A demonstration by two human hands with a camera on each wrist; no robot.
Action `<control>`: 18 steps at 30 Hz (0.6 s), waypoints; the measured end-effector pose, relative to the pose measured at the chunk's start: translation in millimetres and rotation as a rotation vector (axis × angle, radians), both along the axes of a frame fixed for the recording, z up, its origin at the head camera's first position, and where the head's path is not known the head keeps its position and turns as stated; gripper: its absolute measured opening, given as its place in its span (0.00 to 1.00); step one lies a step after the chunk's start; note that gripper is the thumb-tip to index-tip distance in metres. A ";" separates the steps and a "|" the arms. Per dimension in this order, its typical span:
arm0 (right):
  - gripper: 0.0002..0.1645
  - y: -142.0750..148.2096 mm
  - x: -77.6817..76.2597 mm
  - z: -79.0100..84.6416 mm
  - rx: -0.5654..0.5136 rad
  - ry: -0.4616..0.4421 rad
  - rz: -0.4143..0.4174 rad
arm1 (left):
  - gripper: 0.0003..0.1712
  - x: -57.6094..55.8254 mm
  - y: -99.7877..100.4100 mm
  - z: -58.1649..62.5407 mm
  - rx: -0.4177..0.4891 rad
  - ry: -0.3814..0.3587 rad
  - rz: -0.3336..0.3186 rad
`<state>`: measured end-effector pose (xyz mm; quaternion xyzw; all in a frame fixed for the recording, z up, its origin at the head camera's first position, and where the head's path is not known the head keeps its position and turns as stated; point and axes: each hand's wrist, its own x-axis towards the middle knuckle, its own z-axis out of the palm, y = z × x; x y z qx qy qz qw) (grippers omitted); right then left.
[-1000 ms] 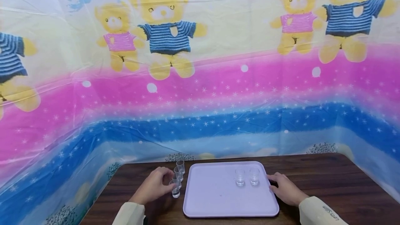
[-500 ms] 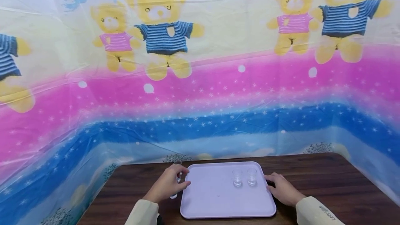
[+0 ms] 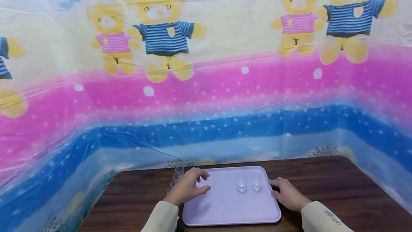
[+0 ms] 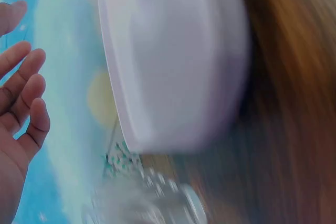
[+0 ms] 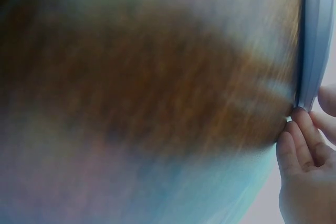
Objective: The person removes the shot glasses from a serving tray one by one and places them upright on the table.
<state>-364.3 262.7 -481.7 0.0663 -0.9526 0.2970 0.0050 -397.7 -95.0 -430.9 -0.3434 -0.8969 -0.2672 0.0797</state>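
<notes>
A pale lilac tray point(image 3: 225, 210) lies on the table, with two small clear glasses, a left one point(image 3: 241, 184) and a right one point(image 3: 256, 183), upright on its right half. My left hand point(image 3: 190, 189) hovers over the tray's left side, fingers loosely bent and apart, holding nothing. Behind that hand, several more clear glasses point(image 3: 179, 171) stand in a row left of the tray, partly hidden by it. At the tray's right edge, my right hand point(image 3: 289, 194) holds the rim between thumb and fingers; the right wrist view shows its fingertips point(image 5: 300, 115) against the edge.
The dark brown wooden table point(image 3: 331, 185) extends beyond both sides of the tray. A curtain point(image 3: 219, 117) printed with teddy bears and snowflakes hangs along the table's back and sides.
My left hand has moved right, from beside the nearest glass of the row to above the tray's left side. My right hand stays at the tray's edge. The head view has turned slightly right.
</notes>
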 end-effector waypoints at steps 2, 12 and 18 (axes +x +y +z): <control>0.24 0.7 0.9 0.2 -0.004 0.004 -0.003 | 0.15 -0.4 10.6 0.6 -0.010 -0.001 -0.010; 0.24 2.6 0.7 -1.3 -0.006 -0.004 -0.006 | 0.16 -1.9 52.0 4.1 -0.050 -0.066 0.011; 0.25 3.7 0.0 -1.2 0.000 -0.007 0.012 | 0.18 -6.7 70.1 1.0 -0.058 -0.084 -0.005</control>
